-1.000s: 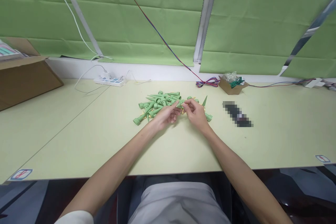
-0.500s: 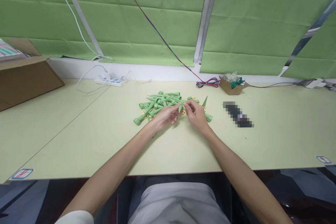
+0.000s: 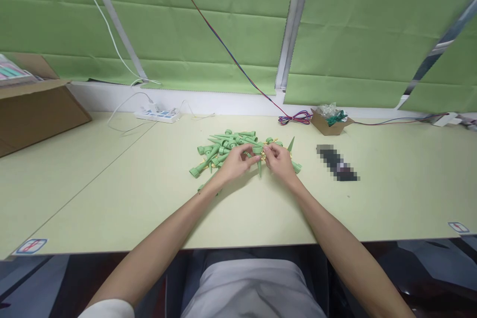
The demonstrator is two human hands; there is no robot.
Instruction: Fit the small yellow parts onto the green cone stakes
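My left hand (image 3: 238,161) grips a green spike (image 3: 258,150) between thumb and fingers. Its round open cap faces up and its pointed end hangs down. Just to the right, my right hand (image 3: 278,159) is pinched close beside the cap; what its fingertips hold is too small to make out. Behind and left of the hands lies a pile of green spikes (image 3: 214,149), with small yellow pieces among them. One more green piece (image 3: 201,189) lies partly hidden under my left forearm.
A cardboard box (image 3: 40,114) stands at far left near a white power strip (image 3: 158,115). Behind on the right are a coiled cable (image 3: 296,118) and a small open carton (image 3: 330,126). A blurred dark object (image 3: 337,163) lies right of my hands.
The spike in my left hand has turned from tilted to upright, cap on top and point down. My left hand has shifted slightly and its fingers are repositioned. My right hand stays nearly in place.
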